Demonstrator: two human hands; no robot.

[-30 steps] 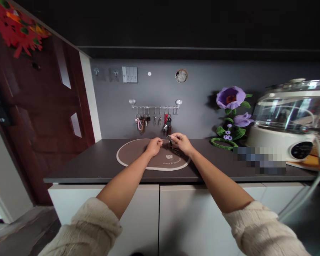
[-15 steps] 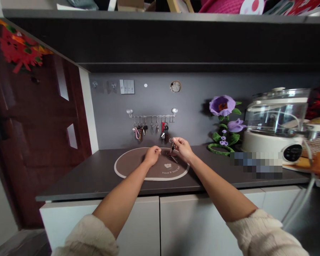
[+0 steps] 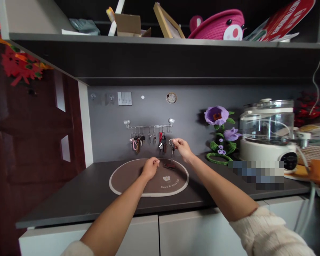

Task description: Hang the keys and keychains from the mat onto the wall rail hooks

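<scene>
My right hand point(image 3: 181, 148) pinches the ring of a bunch of keys point(image 3: 172, 149), which hangs down just below the right end of a metal hook rail point(image 3: 149, 126). Beneath the keys is a small dark red piece point(image 3: 170, 165), over or on the mat; whether it is joined to the keys I cannot tell. My left hand point(image 3: 150, 168) is closed above the brown oval mat point(image 3: 125, 177), with nothing showing in its fingers. Other key bunches hang from the rail: one with a pink strap point(image 3: 134, 144) on the left, one with a red strap point(image 3: 160, 137) nearer my right hand.
A dark shelf point(image 3: 160, 42) juts out overhead, holding a pink hat point(image 3: 216, 26) and a wooden frame point(image 3: 168, 23). Purple flowers point(image 3: 216, 115) and a white appliance with a clear tank point(image 3: 266, 124) stand on the right. A dark red door point(image 3: 42, 149) is on the left.
My right hand has risen closer to the rail with the keys, which now hang straighter down. My left hand stays over the mat. The view has tilted upward, showing more of the shelf.
</scene>
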